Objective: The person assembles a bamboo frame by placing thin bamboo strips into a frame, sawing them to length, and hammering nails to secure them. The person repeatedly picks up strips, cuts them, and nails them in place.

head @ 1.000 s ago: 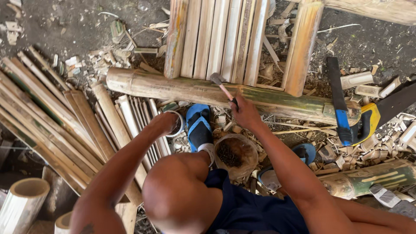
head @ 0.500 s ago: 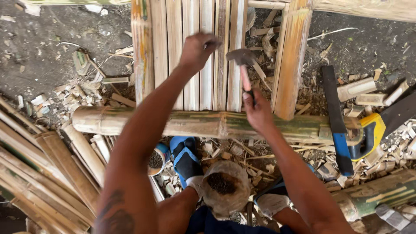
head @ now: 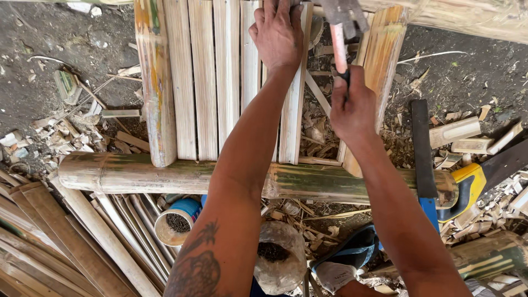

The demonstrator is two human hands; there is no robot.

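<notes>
We see the left hand [head: 278, 33] flat, grip unclenched, on the bamboo slats [head: 206, 82], right hand [head: 352, 107] gripping a hammer [head: 341, 27] whose head the frame edge crops.

Hammer [head: 341, 27]: pink handle, dark metal head, upright at top centre. Pale bamboo slats [head: 220, 82] side by side, upper middle.

2 hands [head: 278, 33], 1 hammer [head: 340, 33], 1 blue can of nails [head: 177, 221], 1 handsaw [head: 473, 181], 1 bamboo crossbar pole [head: 165, 175], 1 clear bag of nails [head: 279, 258].
</notes>
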